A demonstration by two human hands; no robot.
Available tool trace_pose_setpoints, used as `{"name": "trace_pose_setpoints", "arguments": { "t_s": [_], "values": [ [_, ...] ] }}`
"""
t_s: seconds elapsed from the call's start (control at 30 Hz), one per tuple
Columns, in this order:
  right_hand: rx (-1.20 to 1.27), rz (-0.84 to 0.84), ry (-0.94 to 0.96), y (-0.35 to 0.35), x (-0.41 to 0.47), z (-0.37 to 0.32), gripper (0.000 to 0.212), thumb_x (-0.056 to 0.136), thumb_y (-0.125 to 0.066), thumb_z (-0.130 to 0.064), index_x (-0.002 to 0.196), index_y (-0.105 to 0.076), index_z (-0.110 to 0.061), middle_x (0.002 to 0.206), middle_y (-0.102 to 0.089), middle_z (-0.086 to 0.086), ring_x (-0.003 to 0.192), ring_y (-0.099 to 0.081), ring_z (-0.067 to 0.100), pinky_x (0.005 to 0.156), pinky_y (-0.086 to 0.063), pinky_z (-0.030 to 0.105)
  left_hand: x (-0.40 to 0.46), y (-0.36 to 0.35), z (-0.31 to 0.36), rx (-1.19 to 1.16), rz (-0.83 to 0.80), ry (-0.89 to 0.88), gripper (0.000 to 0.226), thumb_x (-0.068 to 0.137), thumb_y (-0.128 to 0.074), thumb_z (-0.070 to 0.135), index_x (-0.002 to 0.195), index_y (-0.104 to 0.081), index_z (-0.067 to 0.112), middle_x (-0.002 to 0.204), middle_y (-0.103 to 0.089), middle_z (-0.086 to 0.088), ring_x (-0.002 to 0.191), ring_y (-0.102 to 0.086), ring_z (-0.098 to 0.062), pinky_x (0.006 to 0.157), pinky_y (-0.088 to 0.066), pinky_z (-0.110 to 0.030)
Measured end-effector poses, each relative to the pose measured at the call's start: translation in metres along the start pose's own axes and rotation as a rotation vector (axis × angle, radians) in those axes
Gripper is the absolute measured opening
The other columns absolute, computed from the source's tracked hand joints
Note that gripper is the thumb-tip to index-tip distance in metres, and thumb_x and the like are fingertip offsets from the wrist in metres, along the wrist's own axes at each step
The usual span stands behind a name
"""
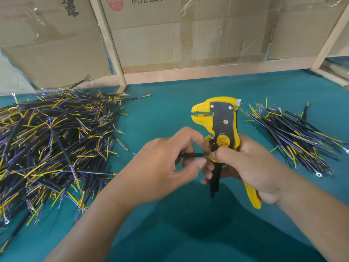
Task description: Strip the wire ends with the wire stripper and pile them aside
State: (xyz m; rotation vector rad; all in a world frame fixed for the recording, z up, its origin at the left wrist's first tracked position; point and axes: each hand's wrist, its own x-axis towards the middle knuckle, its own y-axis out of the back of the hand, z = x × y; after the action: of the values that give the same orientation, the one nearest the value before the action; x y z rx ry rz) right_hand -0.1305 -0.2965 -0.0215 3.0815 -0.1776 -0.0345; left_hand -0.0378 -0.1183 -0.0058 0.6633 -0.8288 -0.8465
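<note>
your left hand [166,163] pinched the black wire [190,155] lying crosswise, its tip at your right hand [251,163], whose grip was closed round the upright wire stripper [222,118], open jaws above and away from the wire.

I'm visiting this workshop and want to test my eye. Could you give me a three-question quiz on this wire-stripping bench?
1. True or false: the right hand grips the yellow wire stripper.
2. Which is bigger: A, the left wire pile, or B, the right wire pile?
3. Fill in: the left hand pinches a ____ cable.

Key: 1 true; 2 A; 3 black.
</note>
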Motion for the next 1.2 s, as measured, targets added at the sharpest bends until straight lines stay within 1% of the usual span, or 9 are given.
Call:
{"name": "trace_pose_setpoints", "arguments": {
  "t_s": [0.1, 0.27, 0.33, 0.5, 0.63, 0.73, 0.93, 1.03, 1.2],
  "values": [
    [0.116, -0.074, -0.049, 0.000, -0.001, -0.002, 0.013, 0.081, -0.059, -0.017, 0.074, -0.071, -0.015, 0.069, -0.060, 0.011, 0.063, -0.060, 0.028, 0.068, -0.061, 0.041, 0.002, -0.004, 0.007, 0.155, 0.084, -0.129, 0.022, 0.092, -0.060, 0.047, 0.105, -0.050, 0.033, 0.088, -0.054, 0.021, 0.072, -0.049, 0.004, 0.061, -0.045, -0.023],
    [0.183, -0.183, -0.067, 0.000, -0.001, -0.004, 0.016, 0.083, -0.056, -0.012, 0.069, -0.064, -0.016, 0.069, -0.055, 0.011, 0.066, -0.058, 0.027, 0.073, -0.059, 0.045, 0.001, -0.010, 0.007, 0.106, 0.128, -0.217, 0.015, 0.105, -0.047, 0.033, 0.097, -0.053, 0.022, 0.087, -0.061, 0.007, 0.069, -0.059, -0.017, 0.056, -0.050, -0.040],
    [0.248, -0.199, -0.084, 0.001, 0.000, -0.003, 0.015, 0.085, -0.057, -0.012, 0.072, -0.065, -0.016, 0.069, -0.053, 0.009, 0.065, -0.057, 0.027, 0.073, -0.058, 0.045, -0.001, -0.011, 0.007, 0.052, 0.164, -0.133, 0.013, 0.104, -0.044, 0.037, 0.097, -0.050, 0.028, 0.084, -0.063, 0.013, 0.066, -0.057, -0.006, 0.059, -0.049, -0.033],
    [0.294, -0.189, -0.097, 0.002, 0.001, 0.000, 0.010, 0.086, -0.059, -0.012, 0.078, -0.063, -0.012, 0.070, -0.052, 0.009, 0.066, -0.057, 0.027, 0.074, -0.058, 0.048, 0.000, -0.019, 0.007, -0.101, 0.241, 0.033, 0.016, 0.100, -0.042, 0.048, 0.090, -0.045, 0.035, 0.069, -0.059, 0.007, 0.051, -0.045, -0.017, 0.045, -0.036, -0.024],
    [0.282, -0.199, -0.093, 0.003, 0.001, 0.000, 0.007, 0.086, -0.060, -0.012, 0.081, -0.063, -0.009, 0.072, -0.053, 0.009, 0.067, -0.058, 0.026, 0.076, -0.058, 0.049, 0.002, -0.016, 0.012, -0.119, 0.250, -0.018, 0.014, 0.101, -0.052, 0.033, 0.088, -0.047, 0.032, 0.066, -0.058, 0.028, 0.049, -0.050, 0.004, 0.049, -0.027, -0.001],
    [0.287, -0.222, -0.120, 0.003, 0.000, 0.000, 0.008, 0.085, -0.061, -0.013, 0.084, -0.061, -0.006, 0.073, -0.053, 0.010, 0.068, -0.058, 0.027, 0.079, -0.058, 0.051, 0.002, -0.015, 0.013, -0.093, 0.248, -0.053, 0.013, 0.101, -0.053, 0.028, 0.089, -0.047, 0.031, 0.068, -0.058, 0.033, 0.057, -0.053, 0.016, 0.055, -0.030, 0.004],
    [0.232, -0.244, -0.111, 0.002, -0.001, 0.001, 0.009, 0.087, -0.064, -0.013, 0.079, -0.064, -0.009, 0.073, -0.054, 0.009, 0.068, -0.058, 0.026, 0.079, -0.058, 0.051, 0.000, -0.015, 0.008, 0.022, 0.217, -0.043, 0.015, 0.102, -0.049, 0.036, 0.090, -0.046, 0.027, 0.076, -0.064, 0.019, 0.059, -0.050, -0.001, 0.054, -0.034, -0.009],
    [0.252, -0.262, -0.096, 0.003, -0.001, 0.001, 0.011, 0.089, -0.067, -0.014, 0.078, -0.065, -0.011, 0.074, -0.054, 0.008, 0.070, -0.058, 0.027, 0.080, -0.058, 0.053, 0.000, -0.012, 0.004, 0.027, 0.239, -0.032, 0.018, 0.101, -0.049, 0.039, 0.089, -0.045, 0.027, 0.066, -0.059, 0.007, 0.054, -0.045, -0.011, 0.049, -0.038, -0.021],
    [0.327, -0.258, -0.080, 0.005, -0.001, 0.001, 0.019, 0.089, -0.068, -0.020, 0.093, -0.064, -0.002, 0.075, -0.055, 0.006, 0.071, -0.059, 0.025, 0.082, -0.057, 0.053, 0.000, -0.006, 0.003, 0.025, 0.265, -0.033, 0.016, 0.100, -0.052, 0.036, 0.088, -0.047, 0.027, 0.063, -0.046, 0.002, 0.053, -0.037, -0.014, 0.048, -0.027, -0.014]
  ]
}}
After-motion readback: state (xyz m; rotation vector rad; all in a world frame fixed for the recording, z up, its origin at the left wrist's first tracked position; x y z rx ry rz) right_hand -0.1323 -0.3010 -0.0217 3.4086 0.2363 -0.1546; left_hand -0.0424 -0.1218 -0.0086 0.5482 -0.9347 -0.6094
